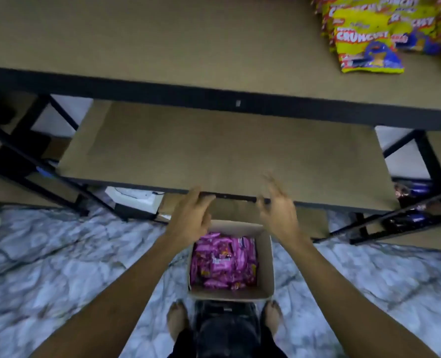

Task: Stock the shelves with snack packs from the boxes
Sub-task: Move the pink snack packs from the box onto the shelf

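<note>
Snack packs (223,262), pink, fill open box (264,264) on floor below lower shelf (214,151) | left hand (191,218), right hand (278,213) spread, empty, above box | step: between loads | next: reach down, grasp packs.

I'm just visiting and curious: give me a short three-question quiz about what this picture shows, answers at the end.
1. True or false: the left hand and the right hand each have a grip on a pack.
2. What colour are the snack packs inside the cardboard box?
3. Where do the yellow bags lie?
A. on the marble floor
B. on the upper shelf, far right
C. on the lower shelf

Key
1. False: both hands are empty, above the box near the lower shelf's front edge.
2. Pink.
3. B.
</note>
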### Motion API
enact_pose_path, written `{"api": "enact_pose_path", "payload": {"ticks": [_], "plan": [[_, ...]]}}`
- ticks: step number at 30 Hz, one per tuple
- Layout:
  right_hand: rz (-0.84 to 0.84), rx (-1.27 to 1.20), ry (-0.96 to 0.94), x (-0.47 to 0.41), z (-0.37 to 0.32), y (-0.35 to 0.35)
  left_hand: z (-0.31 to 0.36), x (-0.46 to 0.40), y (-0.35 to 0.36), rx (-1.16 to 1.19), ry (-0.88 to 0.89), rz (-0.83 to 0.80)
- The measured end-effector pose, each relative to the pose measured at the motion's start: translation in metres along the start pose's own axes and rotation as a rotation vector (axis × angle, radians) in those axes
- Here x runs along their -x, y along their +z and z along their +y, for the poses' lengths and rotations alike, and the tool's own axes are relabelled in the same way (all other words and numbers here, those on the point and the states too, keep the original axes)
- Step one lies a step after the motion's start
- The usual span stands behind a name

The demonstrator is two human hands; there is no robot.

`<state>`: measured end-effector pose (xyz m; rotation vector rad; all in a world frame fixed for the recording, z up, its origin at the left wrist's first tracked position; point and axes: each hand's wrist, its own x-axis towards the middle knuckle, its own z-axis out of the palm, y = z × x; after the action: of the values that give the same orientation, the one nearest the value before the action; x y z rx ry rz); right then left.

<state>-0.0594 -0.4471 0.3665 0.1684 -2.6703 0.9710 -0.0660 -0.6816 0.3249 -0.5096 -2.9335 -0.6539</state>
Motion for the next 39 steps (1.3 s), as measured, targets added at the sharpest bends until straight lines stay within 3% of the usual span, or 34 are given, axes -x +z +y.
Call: {"api": "enact_pose_path", "payload": {"ticks": [3, 8, 15, 27, 32, 36, 39], "plan": [[-0.267, 0.036, 0.254, 0.046, 0.037, 0.034, -0.024, 0.043, 0.047, 0.067, -0.160, -0.255], [-0.608, 0.093, 0.524, 0.127, 0.093, 0.088, -0.039, 0.113, 0.111, 0.170, -0.374, -0.472], [-0.772, 0.062, 0.693, 0.198, 0.168, 0.172, -0.062, 0.149, 0.220, 0.318, -0.636, -0.593], [-0.745, -0.112, 1.026, 0.290, 0.325, 0.340, -0.114, 0.189, 0.469, 0.525, -0.955, -0.646], [-0.559, -0.167, 1.173, 0.317, 0.386, 0.415, -0.141, 0.195, 0.547, 0.678, -1.139, -0.417], [-0.397, -0.221, 1.257, 0.330, 0.392, 0.450, -0.139, 0.188, 0.589, 0.873, -1.349, -0.368], [-0.341, -0.246, 1.306, 0.333, 0.399, 0.470, -0.139, 0.183, 0.613, 0.874, -1.399, -0.384]]}}
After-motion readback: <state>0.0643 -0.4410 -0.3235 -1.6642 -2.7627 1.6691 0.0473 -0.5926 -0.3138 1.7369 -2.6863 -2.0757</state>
